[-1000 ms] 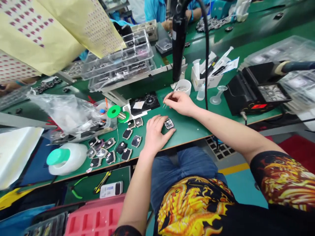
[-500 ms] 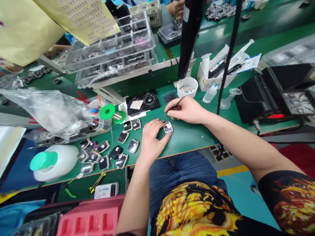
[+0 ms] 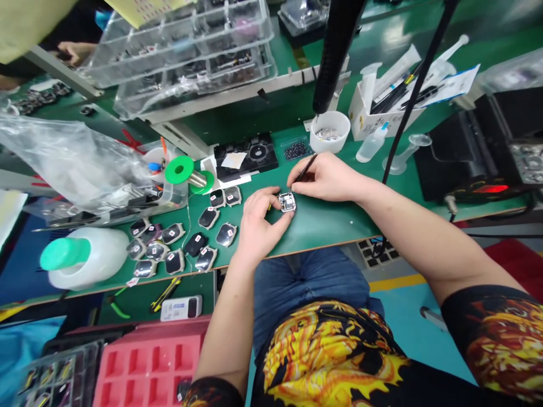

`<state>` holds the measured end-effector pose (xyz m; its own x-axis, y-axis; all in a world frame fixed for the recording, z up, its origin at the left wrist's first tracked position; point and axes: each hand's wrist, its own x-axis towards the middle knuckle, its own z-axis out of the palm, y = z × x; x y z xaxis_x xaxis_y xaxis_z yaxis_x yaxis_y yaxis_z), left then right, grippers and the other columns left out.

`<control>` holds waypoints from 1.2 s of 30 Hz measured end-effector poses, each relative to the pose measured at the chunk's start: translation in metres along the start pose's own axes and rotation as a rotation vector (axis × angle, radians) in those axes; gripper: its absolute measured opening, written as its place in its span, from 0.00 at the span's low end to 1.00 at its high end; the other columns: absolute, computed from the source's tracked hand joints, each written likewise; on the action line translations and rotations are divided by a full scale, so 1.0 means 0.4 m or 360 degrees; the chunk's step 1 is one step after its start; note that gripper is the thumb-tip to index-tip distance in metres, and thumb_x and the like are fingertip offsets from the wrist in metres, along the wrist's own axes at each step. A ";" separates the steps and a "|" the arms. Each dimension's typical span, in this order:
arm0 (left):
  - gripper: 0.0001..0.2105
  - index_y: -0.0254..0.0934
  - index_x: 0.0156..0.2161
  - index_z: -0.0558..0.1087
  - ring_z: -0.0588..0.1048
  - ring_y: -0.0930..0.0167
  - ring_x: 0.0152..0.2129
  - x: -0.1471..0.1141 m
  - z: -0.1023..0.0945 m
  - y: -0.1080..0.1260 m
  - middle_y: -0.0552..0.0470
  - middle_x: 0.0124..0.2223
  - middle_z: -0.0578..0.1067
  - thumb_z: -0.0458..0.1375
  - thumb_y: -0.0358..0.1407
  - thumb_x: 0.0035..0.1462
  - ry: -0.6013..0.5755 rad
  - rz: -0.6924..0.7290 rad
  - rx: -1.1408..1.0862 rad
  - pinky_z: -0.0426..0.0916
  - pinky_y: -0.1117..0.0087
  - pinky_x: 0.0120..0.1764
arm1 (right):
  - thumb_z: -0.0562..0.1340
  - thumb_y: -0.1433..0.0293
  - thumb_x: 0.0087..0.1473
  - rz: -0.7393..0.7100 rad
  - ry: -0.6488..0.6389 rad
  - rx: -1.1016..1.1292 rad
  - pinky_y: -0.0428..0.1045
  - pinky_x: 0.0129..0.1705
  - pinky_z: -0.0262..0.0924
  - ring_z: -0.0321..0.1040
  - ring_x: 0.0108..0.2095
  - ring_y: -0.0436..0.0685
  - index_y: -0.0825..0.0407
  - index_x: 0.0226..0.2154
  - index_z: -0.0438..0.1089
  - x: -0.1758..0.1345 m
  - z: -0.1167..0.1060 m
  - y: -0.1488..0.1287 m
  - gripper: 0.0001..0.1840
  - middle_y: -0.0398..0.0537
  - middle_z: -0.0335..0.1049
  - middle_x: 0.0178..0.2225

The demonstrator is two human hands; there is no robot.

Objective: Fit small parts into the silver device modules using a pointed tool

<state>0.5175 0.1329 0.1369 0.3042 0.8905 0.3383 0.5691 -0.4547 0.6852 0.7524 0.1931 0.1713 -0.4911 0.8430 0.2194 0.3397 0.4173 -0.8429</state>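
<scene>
My left hand [image 3: 263, 221] grips an open watch case [image 3: 287, 202] between thumb and fingers, its silvery inner parts facing up. Just right of the case, my right hand [image 3: 324, 178] pinches dark tweezers [image 3: 307, 168]; their tips are hidden behind my fingers. Left of my left hand lie several smartwatches [image 3: 226, 234] with dark screens and small labels. Beyond my hands sit a small clear tray of dark screws [image 3: 296, 149] and a white round tub [image 3: 330, 131] of small metal parts.
A black electric screwdriver [image 3: 335, 62] hangs over the bench, with a dark cable [image 3: 413, 96] to its right. A green solder spool [image 3: 180, 169], a white bottle [image 3: 91, 257] and stacked part boxes [image 3: 195, 62] stand left. A pen box [image 3: 377, 116] stands right.
My right hand has come closer to the watch case, and the tweezers' tips have gone out of sight. The left hand still holds the case. The whole view has shifted slightly.
</scene>
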 end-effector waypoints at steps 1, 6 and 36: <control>0.12 0.43 0.38 0.68 0.77 0.59 0.60 0.001 0.000 0.000 0.47 0.58 0.81 0.70 0.33 0.60 -0.0005 -0.0009 -0.0007 0.70 0.50 0.63 | 0.66 0.72 0.57 -0.0001 -0.0006 -0.0001 0.49 0.38 0.64 0.74 0.34 0.54 0.54 0.36 0.83 0.000 0.000 0.000 0.09 0.45 0.81 0.36; 0.12 0.44 0.37 0.68 0.77 0.59 0.60 0.003 0.004 -0.002 0.49 0.56 0.83 0.69 0.33 0.60 0.0014 -0.0036 -0.0065 0.70 0.49 0.64 | 0.65 0.73 0.57 -0.0004 -0.0008 -0.0034 0.49 0.38 0.62 0.73 0.34 0.54 0.55 0.36 0.83 0.000 0.004 -0.001 0.08 0.45 0.81 0.35; 0.17 0.43 0.33 0.65 0.78 0.59 0.59 0.011 0.007 -0.003 0.48 0.52 0.84 0.72 0.33 0.57 0.0013 -0.0094 -0.0084 0.71 0.50 0.62 | 0.71 0.66 0.59 0.0217 0.0213 0.0543 0.45 0.28 0.69 0.75 0.26 0.51 0.57 0.36 0.77 0.016 0.003 0.001 0.10 0.46 0.77 0.28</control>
<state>0.5203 0.1373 0.1357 0.2651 0.9159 0.3014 0.5446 -0.4002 0.7370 0.7482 0.1983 0.1717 -0.3434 0.9291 0.1370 0.0975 0.1804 -0.9788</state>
